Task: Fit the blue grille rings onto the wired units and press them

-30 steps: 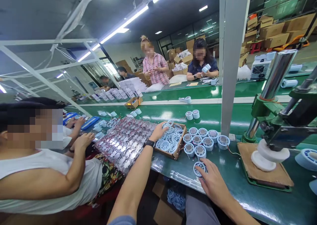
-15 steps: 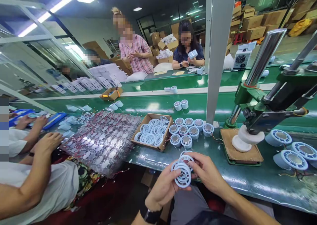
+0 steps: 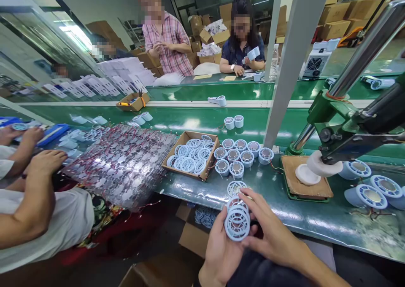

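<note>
Several light-blue spoked plastic rings (image 3: pixel 237 224) lie overlapped between my two hands, just off the bench's front edge. My left hand (image 3: pixel 218 247) is closed around their left side and underside. At their right edge, the fingers and thumb of my right hand (image 3: pixel 272 228) curl closed on them. Beyond my fingertips, more plastic rings (image 3: pixel 236 187) rest on the bench. Behind those stand several round light-blue housings (image 3: pixel 236 169) with grey metal discs in their tops. To their left, a cardboard box (image 3: pixel 207 175) holds many loose rings.
A green hand press (image 3: pixel 322 110) with white round pads stands to the right, with larger-looking housings (image 3: pixel 368 195) beside it. A grey post (image 3: pixel 281 68) rises behind the bench. Bagged parts (image 3: pixel 123 164) lie left, near a co-worker's arm (image 3: pixel 41 194). Other people stand or sit across the green conveyor (image 3: pixel 190 120).
My view has shifted slightly. The rings in my hands are now gathered into a closer stack, and my right hand has come around their right side.
</note>
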Demonstrator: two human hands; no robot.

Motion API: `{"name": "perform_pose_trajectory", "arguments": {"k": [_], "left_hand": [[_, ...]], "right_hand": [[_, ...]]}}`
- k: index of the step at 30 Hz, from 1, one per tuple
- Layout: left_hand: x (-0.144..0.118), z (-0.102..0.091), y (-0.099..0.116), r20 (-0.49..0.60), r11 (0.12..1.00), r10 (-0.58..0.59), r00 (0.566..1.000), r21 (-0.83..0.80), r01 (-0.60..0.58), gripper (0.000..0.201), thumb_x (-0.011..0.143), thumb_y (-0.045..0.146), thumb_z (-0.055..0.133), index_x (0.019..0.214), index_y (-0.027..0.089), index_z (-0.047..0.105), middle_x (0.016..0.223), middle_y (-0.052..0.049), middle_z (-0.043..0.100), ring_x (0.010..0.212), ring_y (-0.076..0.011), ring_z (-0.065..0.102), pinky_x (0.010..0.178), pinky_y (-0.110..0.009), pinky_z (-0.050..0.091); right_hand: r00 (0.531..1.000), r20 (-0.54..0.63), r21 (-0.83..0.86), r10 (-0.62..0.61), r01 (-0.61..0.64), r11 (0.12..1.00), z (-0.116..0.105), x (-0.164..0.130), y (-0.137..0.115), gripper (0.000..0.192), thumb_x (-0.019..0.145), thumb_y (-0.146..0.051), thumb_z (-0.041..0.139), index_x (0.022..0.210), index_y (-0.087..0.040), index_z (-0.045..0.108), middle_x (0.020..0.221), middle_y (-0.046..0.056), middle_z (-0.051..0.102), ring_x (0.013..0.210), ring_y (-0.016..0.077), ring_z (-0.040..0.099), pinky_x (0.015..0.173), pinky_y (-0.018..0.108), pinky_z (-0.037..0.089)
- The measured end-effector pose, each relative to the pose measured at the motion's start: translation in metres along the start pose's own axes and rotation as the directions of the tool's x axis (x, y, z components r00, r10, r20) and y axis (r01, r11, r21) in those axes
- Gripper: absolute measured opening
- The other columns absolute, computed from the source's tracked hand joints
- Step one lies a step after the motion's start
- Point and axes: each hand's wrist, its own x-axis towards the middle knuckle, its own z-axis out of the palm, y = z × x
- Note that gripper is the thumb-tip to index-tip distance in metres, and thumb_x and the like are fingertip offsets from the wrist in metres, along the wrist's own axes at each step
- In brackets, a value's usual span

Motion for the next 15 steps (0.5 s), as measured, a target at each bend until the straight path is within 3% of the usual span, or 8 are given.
{"name": "perform_pose_trajectory", "arguments": {"k": [4,8,11,15], "left_hand": [[-0.011,0.004,-0.001,0.052,0.997,-0.012,0.999,0.077,0.008,0.025,0.082,0.04,0.073,0.096,0.02,0.077,0.098,-0.009,0.078,0.092,-0.0295,0.072,0.083,-0.046,0.059],[-0.019,0.007,-0.003,0.131,0.997,0.031,0.991,0.07,-0.04,0.037,0.07,0.043,0.084,0.102,0.027,0.076,0.104,-0.007,0.077,0.092,-0.0274,0.072,0.083,-0.044,0.06],[-0.021,0.009,-0.005,0.103,0.996,0.064,0.993,0.062,-0.07,0.044,0.074,0.042,0.082,0.115,0.03,0.073,0.112,-0.006,0.075,0.092,-0.0251,0.071,0.082,-0.041,0.06],[-0.026,0.014,-0.007,0.039,0.993,0.077,0.996,0.086,-0.08,0.048,0.09,0.037,0.067,0.136,0.027,0.06,0.118,-0.01,0.073,0.091,-0.0245,0.072,0.083,-0.042,0.061]], "right_hand": [[0.993,-0.068,0.012,-0.102,0.103,0.995,-0.002,-0.01,-0.008,0.092,0.081,-0.035,0.077,0.156,-0.025,0.025,0.157,0.017,0.035,0.148,0.0301,0.034,0.118,0.046,0.039],[0.98,-0.128,0.057,-0.151,0.159,0.986,-0.005,-0.013,-0.014,0.076,0.088,-0.04,0.069,0.152,-0.025,0.03,0.153,0.018,0.037,0.145,0.0282,0.04,0.115,0.041,0.043],[0.968,-0.171,0.076,-0.183,0.198,0.977,-0.007,-0.015,-0.016,0.065,0.092,-0.044,0.063,0.148,-0.028,0.033,0.154,0.017,0.034,0.143,0.0266,0.043,0.111,0.036,0.047],[0.973,-0.162,0.138,-0.167,0.19,0.972,-0.005,-0.017,-0.014,0.069,0.088,-0.051,0.066,0.146,-0.029,0.036,0.155,0.018,0.029,0.139,0.0287,0.047,0.108,0.037,0.049]]}}
